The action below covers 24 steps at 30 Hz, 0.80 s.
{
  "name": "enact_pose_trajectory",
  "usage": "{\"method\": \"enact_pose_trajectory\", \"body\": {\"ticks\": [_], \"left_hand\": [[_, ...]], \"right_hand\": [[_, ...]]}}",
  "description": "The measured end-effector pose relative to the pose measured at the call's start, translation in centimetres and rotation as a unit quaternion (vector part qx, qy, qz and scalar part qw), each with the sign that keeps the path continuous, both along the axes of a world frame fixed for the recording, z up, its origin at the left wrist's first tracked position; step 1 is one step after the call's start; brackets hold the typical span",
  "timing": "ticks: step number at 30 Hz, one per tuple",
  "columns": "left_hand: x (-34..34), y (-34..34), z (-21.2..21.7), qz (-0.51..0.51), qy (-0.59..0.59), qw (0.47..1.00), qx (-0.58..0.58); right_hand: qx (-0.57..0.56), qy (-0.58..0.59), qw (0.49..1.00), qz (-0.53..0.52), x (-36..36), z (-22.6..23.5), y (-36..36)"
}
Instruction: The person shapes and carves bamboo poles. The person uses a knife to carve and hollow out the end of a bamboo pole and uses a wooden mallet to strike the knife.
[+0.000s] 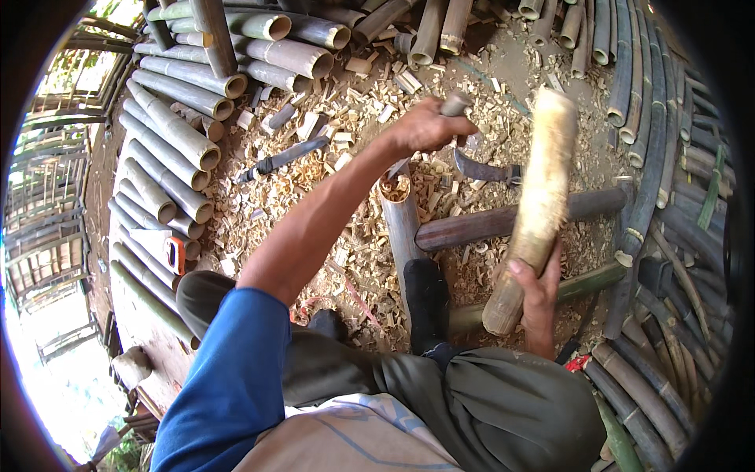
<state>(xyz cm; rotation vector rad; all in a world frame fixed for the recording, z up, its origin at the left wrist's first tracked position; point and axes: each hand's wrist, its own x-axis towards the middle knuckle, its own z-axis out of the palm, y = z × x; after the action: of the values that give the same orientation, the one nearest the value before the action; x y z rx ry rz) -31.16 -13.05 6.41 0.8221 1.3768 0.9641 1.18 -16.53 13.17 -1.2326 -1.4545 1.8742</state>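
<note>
My left hand reaches out ahead, closed around the wooden handle of a tool. Below the fist a narrow metal strip points at the open top of an upright bamboo post, where curled shavings sit; whether it touches is unclear. At right, my right hand grips the lower part of a thick wooden club. The club stands nearly upright, pale and frayed along its upper length, slightly blurred. A curved blade with a dark handle lies between the two hands, on the chips.
Wood chips cover the ground. A straight knife lies at left, near a saw with an orange handle. Cut bamboo tubes line the left; long poles fill the right. Crossbars join the post.
</note>
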Motion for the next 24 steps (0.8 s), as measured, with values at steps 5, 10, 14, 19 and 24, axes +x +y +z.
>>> {"method": "enact_pose_trajectory", "body": {"ticks": [5, 10, 14, 19, 24], "left_hand": [[-0.6, 2.2, -3.4, -0.14, 0.066, 0.984, -0.083], [-1.1, 2.0, -6.6, -0.118, -0.004, 0.992, -0.045], [-0.5, 2.5, -4.4, -0.157, -0.012, 0.986, -0.058], [-0.8, 0.1, -6.4, -0.124, 0.08, 0.981, 0.126], [-1.7, -3.9, -5.0, -0.148, 0.03, 0.981, 0.121]], "right_hand": [[0.065, -0.045, 0.995, -0.055, 0.8, -0.4, 3.2], [0.191, -0.075, 0.978, -0.04, -2.2, 1.7, 7.1], [0.148, -0.089, 0.981, -0.089, -5.4, 3.4, 9.8], [0.234, -0.264, 0.914, 0.199, -8.9, 0.2, 8.5], [0.219, -0.085, 0.95, 0.206, -10.1, 5.9, 8.5]]}}
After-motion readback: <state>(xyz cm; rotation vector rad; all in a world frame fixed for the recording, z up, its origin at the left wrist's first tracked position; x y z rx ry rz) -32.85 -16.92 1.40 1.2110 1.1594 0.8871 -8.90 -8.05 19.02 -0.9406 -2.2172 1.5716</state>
